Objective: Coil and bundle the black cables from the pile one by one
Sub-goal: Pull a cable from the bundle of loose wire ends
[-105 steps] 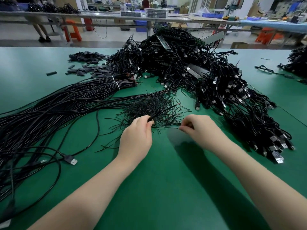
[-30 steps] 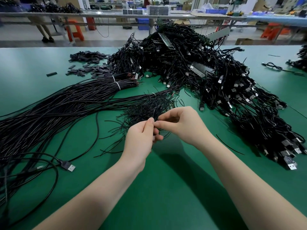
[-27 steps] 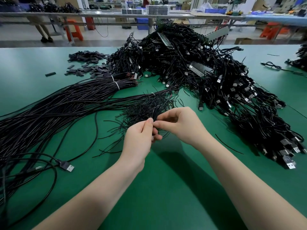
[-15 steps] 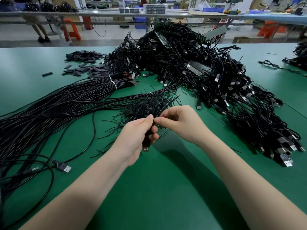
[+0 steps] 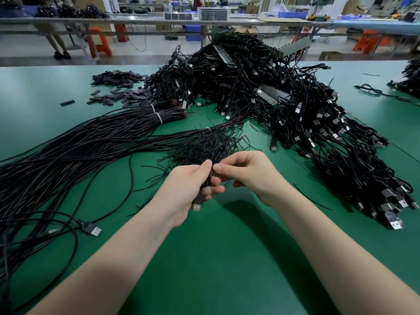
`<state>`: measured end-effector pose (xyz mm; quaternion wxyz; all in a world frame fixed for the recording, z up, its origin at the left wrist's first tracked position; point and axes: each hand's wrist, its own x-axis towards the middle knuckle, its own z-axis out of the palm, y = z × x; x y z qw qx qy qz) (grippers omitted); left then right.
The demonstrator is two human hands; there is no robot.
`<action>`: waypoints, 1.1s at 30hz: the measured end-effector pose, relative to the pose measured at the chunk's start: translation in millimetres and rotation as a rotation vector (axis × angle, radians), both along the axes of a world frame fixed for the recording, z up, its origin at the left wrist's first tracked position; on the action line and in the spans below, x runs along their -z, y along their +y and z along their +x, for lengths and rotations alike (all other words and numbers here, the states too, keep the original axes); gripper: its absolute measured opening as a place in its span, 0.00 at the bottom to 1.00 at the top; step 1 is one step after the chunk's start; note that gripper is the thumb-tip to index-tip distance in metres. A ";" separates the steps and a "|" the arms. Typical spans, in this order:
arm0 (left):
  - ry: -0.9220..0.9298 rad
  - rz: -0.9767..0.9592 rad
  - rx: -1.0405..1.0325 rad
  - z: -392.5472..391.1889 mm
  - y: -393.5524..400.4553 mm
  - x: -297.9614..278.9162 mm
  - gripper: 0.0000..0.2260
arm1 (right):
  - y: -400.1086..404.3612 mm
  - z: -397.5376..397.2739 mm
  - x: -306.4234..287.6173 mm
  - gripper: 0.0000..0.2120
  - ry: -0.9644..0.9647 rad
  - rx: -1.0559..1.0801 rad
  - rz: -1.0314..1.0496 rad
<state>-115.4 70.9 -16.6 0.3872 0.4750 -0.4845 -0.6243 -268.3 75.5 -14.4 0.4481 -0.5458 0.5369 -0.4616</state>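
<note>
My left hand (image 5: 189, 189) grips a coiled black cable (image 5: 205, 186) upright above the green table; its USB plug (image 5: 196, 204) hangs below my fingers and its loop sticks up past my thumb. My right hand (image 5: 248, 172) meets it fingertip to fingertip and pinches something thin at the coil, which I cannot make out clearly. Just behind both hands lies a heap of thin black tie wires (image 5: 204, 144). Long straight cables (image 5: 75, 153) fan out on the left. A large pile of bundled cables (image 5: 284, 103) rises at the back and right.
Small black sleeve pieces (image 5: 120, 92) lie scattered at the back left. A loose USB plug (image 5: 92, 228) lies at the left, and a single tie wire (image 5: 311, 198) by my right wrist. More cables (image 5: 406, 80) sit at the far right edge. Benches and stools stand beyond the table.
My hands came together from apart. The left hand turned the coil upright, so its USB plug now hangs below the fingers; the right hand stays pinched at the coil's top.
</note>
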 end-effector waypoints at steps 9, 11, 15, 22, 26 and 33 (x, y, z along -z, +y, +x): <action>0.051 -0.101 -0.103 -3.5 -0.1 9.6 0.08 | 4.0 16.9 -0.3 0.07 0.000 0.067 -0.118; 0.119 -0.098 -0.094 -4.2 -0.1 9.2 0.09 | 7.0 17.0 -4.6 0.07 -0.135 0.011 -0.065; -0.050 -0.171 -0.039 3.6 -4.5 0.4 0.06 | 3.9 9.3 -11.2 0.07 0.035 0.024 -0.034; -0.405 -0.507 0.018 22.3 -9.5 -14.9 0.08 | 4.4 4.5 -19.5 0.10 0.065 -0.060 -0.014; -0.310 -0.505 0.037 26.5 -12.8 -21.0 0.15 | 7.1 3.5 -24.9 0.07 -0.062 -0.141 0.071; 0.017 -0.250 0.100 22.8 -10.2 -18.4 0.12 | 7.7 0.9 -28.7 0.02 -0.314 -0.228 0.263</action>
